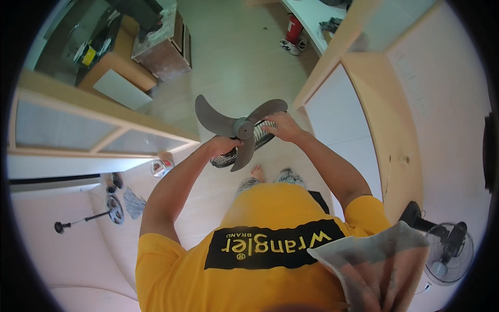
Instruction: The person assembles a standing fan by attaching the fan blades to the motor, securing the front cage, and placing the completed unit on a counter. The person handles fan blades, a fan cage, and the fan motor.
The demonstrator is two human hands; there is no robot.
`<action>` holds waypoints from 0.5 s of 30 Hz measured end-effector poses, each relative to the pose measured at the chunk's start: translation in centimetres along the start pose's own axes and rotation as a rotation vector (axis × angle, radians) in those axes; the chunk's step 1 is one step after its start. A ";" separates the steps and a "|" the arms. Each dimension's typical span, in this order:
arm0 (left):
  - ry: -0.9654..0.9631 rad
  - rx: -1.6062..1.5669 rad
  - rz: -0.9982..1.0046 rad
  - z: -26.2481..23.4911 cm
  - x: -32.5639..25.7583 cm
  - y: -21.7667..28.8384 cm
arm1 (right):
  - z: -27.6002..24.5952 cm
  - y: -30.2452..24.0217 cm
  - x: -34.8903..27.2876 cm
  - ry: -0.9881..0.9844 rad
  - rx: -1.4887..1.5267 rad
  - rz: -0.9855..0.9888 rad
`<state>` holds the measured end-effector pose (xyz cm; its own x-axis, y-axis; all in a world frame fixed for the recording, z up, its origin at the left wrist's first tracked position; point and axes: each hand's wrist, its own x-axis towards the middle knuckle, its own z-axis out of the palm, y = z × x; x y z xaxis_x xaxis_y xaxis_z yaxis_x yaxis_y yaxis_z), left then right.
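Out in front of my body I hold a fan head with both hands. Its three-bladed grey-brown fan blade point(213, 118) faces up, with a round hub at the middle. Behind the blade shows a black wire fan guard point(264, 134), seen nearly edge-on and partly covered. My left hand point(224, 145) is closed on the guard's left end, its thumb near the hub. At the other end my right hand point(282, 127) grips the guard beneath a blade, fingers over the wires. The fan head's underside is hidden.
A fan stand point(115, 209) with a round base lies at the left beside a grey cloth point(134, 203). Another fan point(451, 255) stands at lower right. Ahead, wood-framed panels point(104, 125) flank a doorway; beyond are a cabinet point(163, 58), a red fire extinguisher point(294, 28) and shoes point(291, 48).
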<state>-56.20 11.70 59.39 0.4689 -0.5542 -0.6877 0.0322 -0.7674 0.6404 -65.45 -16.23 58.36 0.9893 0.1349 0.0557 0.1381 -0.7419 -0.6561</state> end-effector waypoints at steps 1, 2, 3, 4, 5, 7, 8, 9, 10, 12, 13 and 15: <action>0.024 0.031 0.012 -2.8 1.1 1.4 | 0.3 1.9 1.7 0.031 0.037 0.028; 0.053 0.058 0.027 -5.7 2.0 3.0 | 0.7 3.1 3.2 0.060 0.070 0.051; 0.067 0.132 -0.003 -8.3 3.1 4.3 | 1.0 4.3 4.7 0.087 0.099 0.071; 0.079 0.200 -0.037 -10.8 4.5 5.4 | 0.7 4.9 6.7 0.041 0.148 0.099; 0.080 0.269 -0.073 -12.9 6.5 6.1 | 0.6 5.7 8.9 0.021 0.120 0.108; 0.085 0.348 0.023 -18.4 13.1 4.7 | 0.3 7.5 13.5 -0.029 0.069 0.129; 0.095 0.386 0.072 -21.7 16.4 4.0 | -0.7 8.1 16.7 -0.066 0.035 0.105; 0.075 0.298 0.093 -24.0 18.6 3.2 | -1.0 9.3 19.1 -0.087 0.029 0.096; 0.070 0.214 0.120 -27.4 21.4 3.3 | -1.9 11.4 23.3 -0.099 0.016 0.075; 0.041 0.093 0.107 -33.1 24.2 2.7 | -3.0 13.0 29.7 -0.135 0.004 0.052; 0.050 0.058 0.098 -36.5 26.0 3.2 | -5.3 12.9 33.8 -0.142 -0.029 0.024; 0.077 -0.021 0.069 -42.3 29.1 5.6 | -8.5 15.2 41.2 -0.127 -0.094 -0.065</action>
<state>-5.02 4.96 57.42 0.5370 -0.5787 -0.6138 0.0155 -0.7207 0.6931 -22.21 -27.54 57.05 0.9651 0.2620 -0.0038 0.2112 -0.7865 -0.5804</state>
